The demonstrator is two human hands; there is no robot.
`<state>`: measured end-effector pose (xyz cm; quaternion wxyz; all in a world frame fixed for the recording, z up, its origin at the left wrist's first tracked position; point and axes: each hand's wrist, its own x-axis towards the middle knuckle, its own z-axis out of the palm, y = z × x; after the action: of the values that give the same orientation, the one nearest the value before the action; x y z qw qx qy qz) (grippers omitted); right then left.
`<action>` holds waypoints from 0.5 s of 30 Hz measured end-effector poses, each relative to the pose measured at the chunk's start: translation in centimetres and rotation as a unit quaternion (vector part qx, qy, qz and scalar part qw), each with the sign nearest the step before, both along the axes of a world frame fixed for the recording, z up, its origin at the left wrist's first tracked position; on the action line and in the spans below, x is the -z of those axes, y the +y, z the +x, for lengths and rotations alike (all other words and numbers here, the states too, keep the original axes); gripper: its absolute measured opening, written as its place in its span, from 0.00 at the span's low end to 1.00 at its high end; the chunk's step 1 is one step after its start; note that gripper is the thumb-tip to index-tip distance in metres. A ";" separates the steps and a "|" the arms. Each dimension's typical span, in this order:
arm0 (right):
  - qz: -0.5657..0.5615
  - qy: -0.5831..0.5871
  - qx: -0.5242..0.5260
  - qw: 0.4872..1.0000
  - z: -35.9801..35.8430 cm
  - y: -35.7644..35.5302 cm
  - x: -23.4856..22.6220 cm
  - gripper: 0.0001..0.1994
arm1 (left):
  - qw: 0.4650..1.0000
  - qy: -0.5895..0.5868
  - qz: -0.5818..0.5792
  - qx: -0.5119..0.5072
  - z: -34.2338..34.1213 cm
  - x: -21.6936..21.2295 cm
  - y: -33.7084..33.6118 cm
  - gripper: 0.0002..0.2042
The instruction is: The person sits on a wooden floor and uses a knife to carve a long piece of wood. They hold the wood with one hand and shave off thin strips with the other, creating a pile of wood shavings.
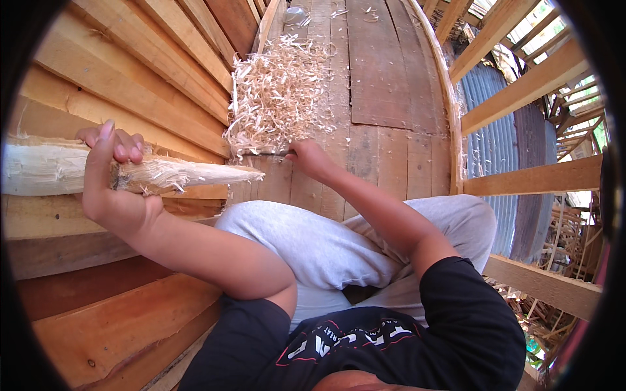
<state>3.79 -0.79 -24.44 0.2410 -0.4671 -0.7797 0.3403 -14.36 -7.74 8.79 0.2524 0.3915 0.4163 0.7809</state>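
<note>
A pale, peeled wooden pole (195, 174) reaches in from the left edge and tapers to a rough point above the floorboards. My left hand (107, 189) is closed around the pole behind its carved end, with the fingers curled over the top. Beyond the pole's tip, my right hand (308, 158) is closed on a knife, its handle hidden in the fist. The thin knife blade (264, 154) points left, along the near edge of a heap of wood shavings (277, 88). Blade and pole are apart.
A plank wall (124, 72) rises close on the left. The board floor (381, 150) carries scattered shavings, and a clear container (297, 16) lies at the far end. Wooden railing slats (528, 179) stand on the right, with corrugated metal sheets (489, 117) beyond. My bent legs (300, 238) lie below the hands.
</note>
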 end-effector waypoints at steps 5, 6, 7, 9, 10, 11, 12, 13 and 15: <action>-0.021 -0.016 0.016 1.000 2.4 1.9 -3.0 0.09 | 1.000 -0.019 0.018 0.010 -0.7 0.4 -0.2 0.05; -0.024 -0.008 -0.001 1.000 3.0 2.2 -3.3 0.09 | 1.000 -0.021 0.019 0.013 -0.8 0.4 -0.2 0.05; -0.019 -0.005 -0.010 1.000 3.5 2.5 -3.6 0.09 | 0.999 -0.023 0.020 0.016 -0.8 0.4 -0.2 0.05; -0.008 0.003 -0.028 1.000 4.3 2.9 -4.2 0.10 | 0.999 -0.025 0.021 0.022 -0.9 0.5 -0.1 0.05; -0.009 0.013 -0.028 0.999 4.5 3.1 -4.6 0.10 | 0.999 -0.025 0.021 0.024 -0.8 0.4 -0.2 0.05; -0.010 0.023 -0.028 0.999 4.7 3.3 -4.9 0.10 | 0.999 -0.025 0.022 0.026 -0.8 0.4 -0.2 0.05; -0.011 0.033 -0.028 0.999 4.9 3.5 -5.0 0.10 | 0.999 -0.022 0.022 0.026 -0.7 0.4 -0.2 0.05; -0.002 0.036 -0.028 0.999 5.1 3.7 -5.0 0.10 | 0.999 -0.019 0.023 0.025 -0.7 0.4 -0.2 0.06; 0.016 0.041 -0.030 0.999 5.4 3.9 -5.0 0.10 | 0.999 -0.020 0.025 0.025 -0.8 0.4 -0.2 0.06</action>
<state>9.23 3.11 -19.48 0.2702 -0.4253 -0.7878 0.3543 -15.17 -7.96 8.39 0.2700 0.3924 0.3821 0.7919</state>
